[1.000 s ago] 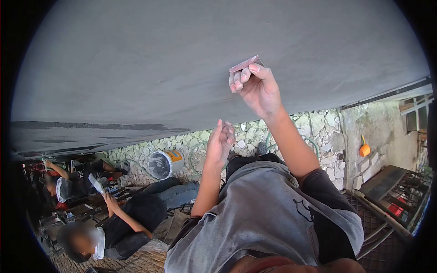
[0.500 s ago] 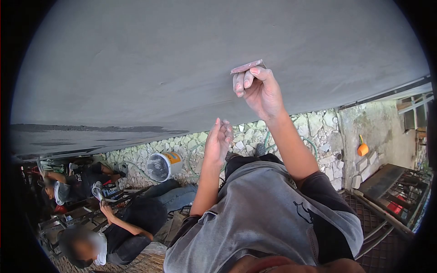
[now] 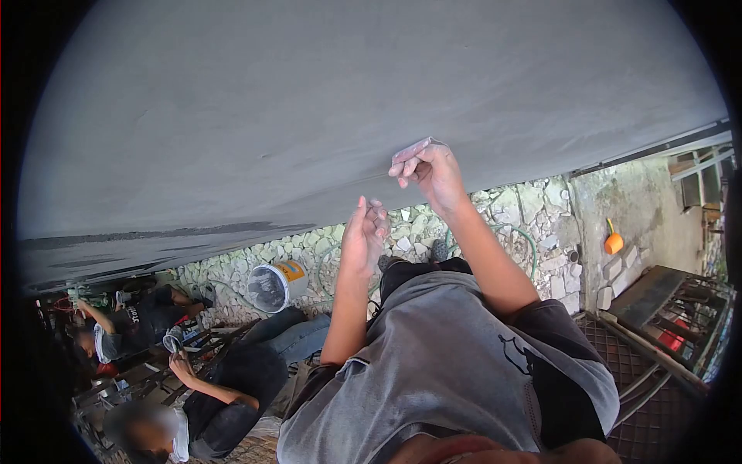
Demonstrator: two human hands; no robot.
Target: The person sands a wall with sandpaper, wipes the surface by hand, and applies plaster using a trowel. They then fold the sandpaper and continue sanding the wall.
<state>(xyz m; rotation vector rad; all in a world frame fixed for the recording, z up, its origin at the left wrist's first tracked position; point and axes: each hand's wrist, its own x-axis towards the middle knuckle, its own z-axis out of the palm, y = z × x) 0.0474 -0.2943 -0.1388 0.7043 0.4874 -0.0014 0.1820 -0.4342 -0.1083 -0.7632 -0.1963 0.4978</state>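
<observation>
A broad grey plastered wall (image 3: 309,93) fills the upper part of the head view. My right hand (image 3: 434,176), dusted with pale powder, grips a thin pinkish-brown sheet that looks like sandpaper (image 3: 412,149). The sheet lies at the wall's surface, and the fingers partly cover it. To the left and lower, my left hand (image 3: 365,241) is raised near the wall's bottom edge. Its dusty fingers are loosely bent and apart, with nothing in them.
Whitish rubble (image 3: 510,207) covers the ground below, crossed by a green hose (image 3: 533,251). A white bucket (image 3: 297,288) stands left of me. Two people work at the lower left, the nearer in a dark shirt (image 3: 236,387). An orange dipper (image 3: 614,243) and a dark metal-framed table (image 3: 645,298) are at right.
My right hand has come down along the wall, nearer my body, with the sandpaper. My left hand has shifted only slightly. The nearer co-worker's arm has moved a little.
</observation>
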